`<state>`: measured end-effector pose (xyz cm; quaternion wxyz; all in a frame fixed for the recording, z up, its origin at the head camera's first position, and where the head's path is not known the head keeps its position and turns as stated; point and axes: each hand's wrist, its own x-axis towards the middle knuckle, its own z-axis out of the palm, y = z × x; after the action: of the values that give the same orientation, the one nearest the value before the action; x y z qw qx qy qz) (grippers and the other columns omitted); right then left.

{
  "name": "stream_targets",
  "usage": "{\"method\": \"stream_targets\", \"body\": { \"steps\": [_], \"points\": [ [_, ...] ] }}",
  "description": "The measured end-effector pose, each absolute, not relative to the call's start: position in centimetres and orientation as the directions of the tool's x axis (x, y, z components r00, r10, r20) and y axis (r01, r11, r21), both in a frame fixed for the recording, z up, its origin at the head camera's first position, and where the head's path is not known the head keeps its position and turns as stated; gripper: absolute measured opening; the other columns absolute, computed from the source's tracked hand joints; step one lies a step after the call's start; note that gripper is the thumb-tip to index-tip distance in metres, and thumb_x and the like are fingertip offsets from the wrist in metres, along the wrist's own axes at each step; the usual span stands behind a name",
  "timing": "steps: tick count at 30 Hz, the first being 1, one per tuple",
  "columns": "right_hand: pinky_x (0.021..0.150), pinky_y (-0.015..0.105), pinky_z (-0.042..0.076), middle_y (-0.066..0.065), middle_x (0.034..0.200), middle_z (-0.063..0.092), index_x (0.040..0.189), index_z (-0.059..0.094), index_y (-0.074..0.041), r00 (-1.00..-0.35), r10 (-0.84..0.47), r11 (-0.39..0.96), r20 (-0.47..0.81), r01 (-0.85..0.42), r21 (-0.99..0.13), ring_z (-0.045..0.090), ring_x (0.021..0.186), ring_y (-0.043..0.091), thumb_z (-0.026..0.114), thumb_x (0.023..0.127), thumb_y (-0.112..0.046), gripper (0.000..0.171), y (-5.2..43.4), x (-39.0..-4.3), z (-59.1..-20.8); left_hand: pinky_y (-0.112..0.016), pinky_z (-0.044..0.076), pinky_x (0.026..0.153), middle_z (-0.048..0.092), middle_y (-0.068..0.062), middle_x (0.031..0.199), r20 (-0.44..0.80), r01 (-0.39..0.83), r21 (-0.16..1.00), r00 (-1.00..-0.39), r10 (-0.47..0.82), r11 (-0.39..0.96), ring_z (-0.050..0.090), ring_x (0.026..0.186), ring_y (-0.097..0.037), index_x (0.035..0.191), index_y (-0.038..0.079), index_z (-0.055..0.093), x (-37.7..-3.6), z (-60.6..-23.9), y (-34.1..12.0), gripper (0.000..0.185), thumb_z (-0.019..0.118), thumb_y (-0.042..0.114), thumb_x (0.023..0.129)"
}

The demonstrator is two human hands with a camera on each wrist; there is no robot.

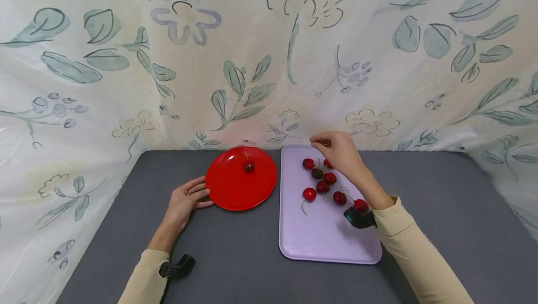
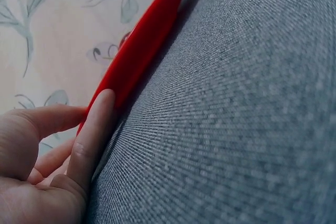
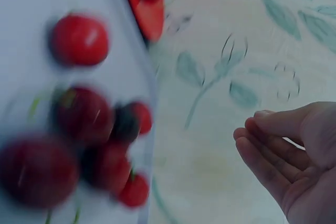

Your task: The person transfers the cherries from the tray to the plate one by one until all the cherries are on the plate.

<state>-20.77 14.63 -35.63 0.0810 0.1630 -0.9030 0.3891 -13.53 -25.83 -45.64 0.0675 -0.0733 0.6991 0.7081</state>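
Observation:
A round red plate [image 1: 235, 192] with one dark cherry [image 1: 249, 166] on it lies to the left of a lilac tray [image 1: 315, 243]. My left hand [image 1: 185, 201] pinches the plate's left rim. Close up in the left wrist view, one finger lies along the plate's outer side and another meets its edge. Several red cherries [image 1: 322, 187], some with stems, lie loose in the tray. Over the tray's far edge, my right hand [image 1: 338, 152] has thumb and fingertips brought together. Nothing shows between those fingertips in the right wrist view, where cherries [image 3: 81, 39] blur at left.
The plate and tray stand side by side on a dark grey table [image 1: 235, 257], with a narrow gap between them. A pale cloth [image 1: 201, 84] with a leaf and flower pattern hangs behind and along both sides. Black bands [image 1: 178, 266] sit on both wrists.

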Motion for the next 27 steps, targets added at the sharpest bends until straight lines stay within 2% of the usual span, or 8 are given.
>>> {"method": "stream_targets", "body": {
  "steps": [9, 15, 18, 22, 27],
  "points": [
    [0.073, 0.043, 0.059, 0.015, 0.101, 0.071, 0.109, 0.073, 0.001, -0.936, -0.264, 0.746, 0.235, -0.352, -0.565, 0.065, 0.086, 0.026, 0.070, 0.091, -0.009, 0.020, 20.1, -19.9, -37.4, -0.038, 0.060, 0.079, 0.063, -0.008, 0.118, -0.169, -0.170, 0.985, -0.985, 0.017, -0.034, 0.069, 0.094, -0.013, 0.145, -0.002, 0.041, -13.4, -45.7, -26.0, 0.056, 0.065, 0.009, 0.095],
    [0.064, 0.034, 0.054, 0.022, 0.096, 0.071, 0.107, 0.072, 0.007, -0.969, -0.088, 0.762, 0.230, -0.214, -0.611, 0.065, 0.079, 0.031, 0.068, 0.092, -0.009, 0.022, 22.4, -19.7, -38.9, -0.038, 0.060, 0.079, 0.063, -0.008, 0.119, -0.167, -0.167, 0.985, -0.986, 0.013, -0.036, 0.070, 0.094, -0.014, 0.144, -0.002, 0.042, -13.5, -45.8, -26.1, 0.056, 0.065, 0.010, 0.095],
    [0.063, 0.031, 0.058, 0.024, 0.090, 0.071, 0.104, 0.071, 0.011, -0.991, -0.020, 0.740, 0.133, -0.104, -0.664, 0.070, 0.077, 0.034, 0.068, 0.093, -0.013, 0.027, 23.3, -20.2, -39.3, -0.038, 0.060, 0.078, 0.063, -0.007, 0.117, -0.166, -0.166, 0.985, -0.986, 0.010, -0.038, 0.070, 0.094, -0.014, 0.144, -0.002, 0.042, -13.5, -45.8, -26.1, 0.056, 0.065, 0.009, 0.095],
    [0.070, 0.038, 0.062, 0.024, 0.085, 0.071, 0.102, 0.069, 0.016, -0.999, 0.000, 0.698, -0.037, 0.027, -0.716, 0.073, 0.076, 0.032, 0.068, 0.093, -0.015, 0.033, 23.7, -20.8, -39.7, -0.038, 0.060, 0.078, 0.064, -0.005, 0.116, -0.165, -0.166, 0.985, -0.986, 0.010, -0.039, 0.070, 0.094, -0.013, 0.145, -0.003, 0.041, -13.4, -45.7, -26.0, 0.056, 0.064, 0.008, 0.095],
    [0.069, 0.038, 0.062, 0.023, 0.086, 0.072, 0.102, 0.068, 0.017, -0.988, -0.005, 0.674, -0.151, 0.108, -0.731, 0.073, 0.072, 0.026, 0.068, 0.093, -0.017, 0.036, 23.4, -21.4, -39.9, -0.038, 0.060, 0.078, 0.064, -0.004, 0.115, -0.166, -0.166, 0.985, -0.986, -0.005, -0.046, 0.070, 0.093, -0.013, 0.144, -0.002, 0.043, -13.3, -45.6, -25.8, 0.054, 0.064, 0.004, 0.095]
  ]
}}
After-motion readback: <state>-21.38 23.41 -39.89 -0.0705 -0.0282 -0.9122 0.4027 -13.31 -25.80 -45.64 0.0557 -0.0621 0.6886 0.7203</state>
